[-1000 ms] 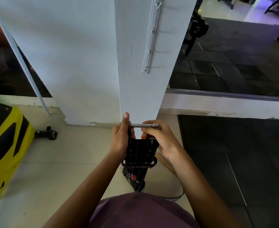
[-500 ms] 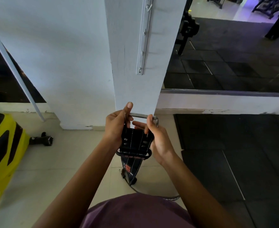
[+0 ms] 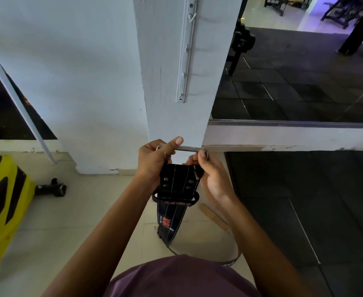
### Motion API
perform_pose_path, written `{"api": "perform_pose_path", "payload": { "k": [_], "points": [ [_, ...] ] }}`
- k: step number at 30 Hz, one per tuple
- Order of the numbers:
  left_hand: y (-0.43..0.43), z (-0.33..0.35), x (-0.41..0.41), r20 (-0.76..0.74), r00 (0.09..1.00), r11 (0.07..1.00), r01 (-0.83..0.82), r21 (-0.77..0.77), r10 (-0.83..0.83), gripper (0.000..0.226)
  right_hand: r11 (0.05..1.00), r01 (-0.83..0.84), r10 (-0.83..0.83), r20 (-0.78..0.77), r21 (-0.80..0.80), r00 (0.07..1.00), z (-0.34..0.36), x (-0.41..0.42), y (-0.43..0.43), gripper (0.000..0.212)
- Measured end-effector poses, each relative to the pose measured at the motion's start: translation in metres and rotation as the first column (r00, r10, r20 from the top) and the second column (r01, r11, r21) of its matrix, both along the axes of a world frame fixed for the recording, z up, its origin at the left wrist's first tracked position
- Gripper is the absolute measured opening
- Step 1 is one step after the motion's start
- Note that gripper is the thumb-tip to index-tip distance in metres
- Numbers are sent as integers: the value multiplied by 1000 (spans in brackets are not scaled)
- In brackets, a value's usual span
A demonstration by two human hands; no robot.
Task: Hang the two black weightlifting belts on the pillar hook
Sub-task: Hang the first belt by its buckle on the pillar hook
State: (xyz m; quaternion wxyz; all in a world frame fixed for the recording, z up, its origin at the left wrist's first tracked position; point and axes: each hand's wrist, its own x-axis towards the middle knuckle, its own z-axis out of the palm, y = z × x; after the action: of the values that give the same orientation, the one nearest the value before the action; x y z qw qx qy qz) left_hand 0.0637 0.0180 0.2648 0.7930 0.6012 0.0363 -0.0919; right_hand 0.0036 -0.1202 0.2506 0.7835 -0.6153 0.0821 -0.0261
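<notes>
A black weightlifting belt (image 3: 176, 181) hangs down in front of me, its metal buckle bar (image 3: 189, 148) at the top. My left hand (image 3: 155, 161) grips the buckle's left end, thumb raised over the bar. My right hand (image 3: 212, 174) pinches the buckle's right end and the belt's edge. The belt's lower part, with a red logo (image 3: 167, 224), trails to the floor. A white hook rail (image 3: 187, 50) runs up the white pillar (image 3: 172, 86) above my hands, with a small hook (image 3: 191, 16) near its top. Whether a second belt lies behind this one is unclear.
A yellow and black machine (image 3: 3, 198) stands at the left. A small black dumbbell (image 3: 50, 188) lies on the tiled floor by the wall. A mirror (image 3: 304, 71) and black rubber mats (image 3: 304, 211) are to the right. A tan strap end (image 3: 213, 217) sits under my right wrist.
Both hands have lifted the belt's buckle slightly toward the pillar. The view has tilted upward, showing more of the hook rail. The grip on the buckle is the same.
</notes>
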Motion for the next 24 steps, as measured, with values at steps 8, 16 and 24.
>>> {"api": "perform_pose_path", "payload": {
  "k": [8,16,24],
  "points": [
    [4,29,33,310,945,992,119,-36,-102,14,994,102,-107,191,38,976,52,50,-4,29],
    [-13,102,96,396,917,995,80,-58,-50,23,982,181,-157,307,-51,939,128,114,-16,29],
    [-48,187,162,573,819,998,47,-45,-13,26,944,286,-161,525,-165,835,206,178,-47,28]
  ]
}}
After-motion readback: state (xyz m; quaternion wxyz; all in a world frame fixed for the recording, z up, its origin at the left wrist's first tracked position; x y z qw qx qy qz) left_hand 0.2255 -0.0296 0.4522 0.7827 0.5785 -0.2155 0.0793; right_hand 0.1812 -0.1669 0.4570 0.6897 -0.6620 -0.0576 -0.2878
